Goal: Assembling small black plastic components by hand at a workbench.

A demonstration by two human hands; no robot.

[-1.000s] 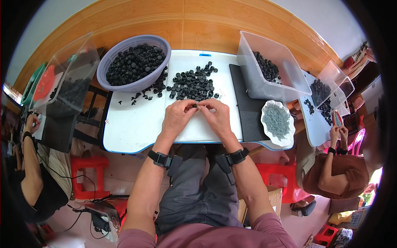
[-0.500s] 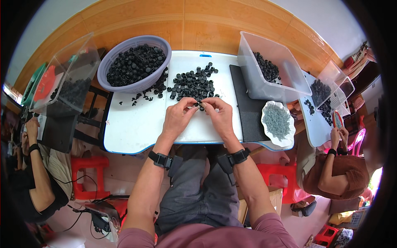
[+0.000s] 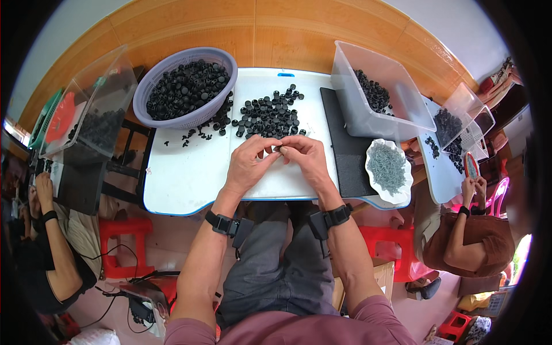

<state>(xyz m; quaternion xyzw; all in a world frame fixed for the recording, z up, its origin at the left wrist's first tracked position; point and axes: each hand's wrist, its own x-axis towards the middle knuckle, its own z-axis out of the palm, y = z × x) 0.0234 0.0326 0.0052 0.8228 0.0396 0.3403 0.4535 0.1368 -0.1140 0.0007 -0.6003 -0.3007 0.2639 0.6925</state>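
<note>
My left hand (image 3: 250, 163) and my right hand (image 3: 308, 160) meet over the white table (image 3: 190, 178), fingertips pinched together. Between them is a small black plastic part (image 3: 278, 148), mostly covered by the fingers, so its exact shape is hard to make out. Just beyond the hands lies a loose pile of small round black caps (image 3: 269, 117). A purple-grey basket (image 3: 147, 118) heaped with similar black parts stands to the left of the pile, and tiny black pieces (image 3: 198, 135) are scattered by its foot.
At the right, a clear plastic bin (image 3: 368, 123) holding black parts stands partly on a black mat (image 3: 346, 167). Nearer is a white scalloped dish (image 3: 406, 185) of small translucent grey-green pieces. People work at neighbouring tables on both sides. Red stools (image 3: 123, 230) flank me.
My hands have drawn closer together, fingertips now touching around the small black part, which shows less than before. The pile and containers look unchanged apart from a slight shift of the view.
</note>
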